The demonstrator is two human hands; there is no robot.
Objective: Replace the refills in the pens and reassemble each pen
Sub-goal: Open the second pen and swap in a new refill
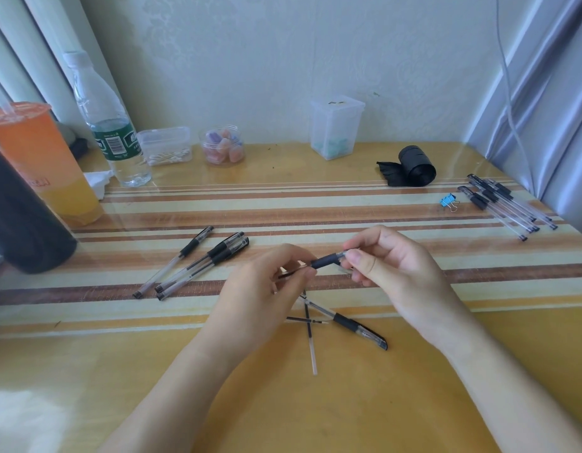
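Striped surface [315,403] carries all parts. Right hand [391,266] and left hand [266,289] meet above its middle. Cluster of pens [505,204] lies far right and three pens [198,263] lie to the left. One capped pen [348,323] lies near, below the hands, across two loose refills [310,341].

Step in hand, as judged: refill exchange on one pen barrel [325,259]. Right fingers [358,259] pinch the barrel's clear part, just right of its black grip. Left fingers [307,273] pinch at the grip's left end, where what looks like a thin dark refill [286,274] pokes out leftward. Going in or coming out: cannot tell.

Next move probably calls for keeping the refill in line with the barrel, then closing the pen.
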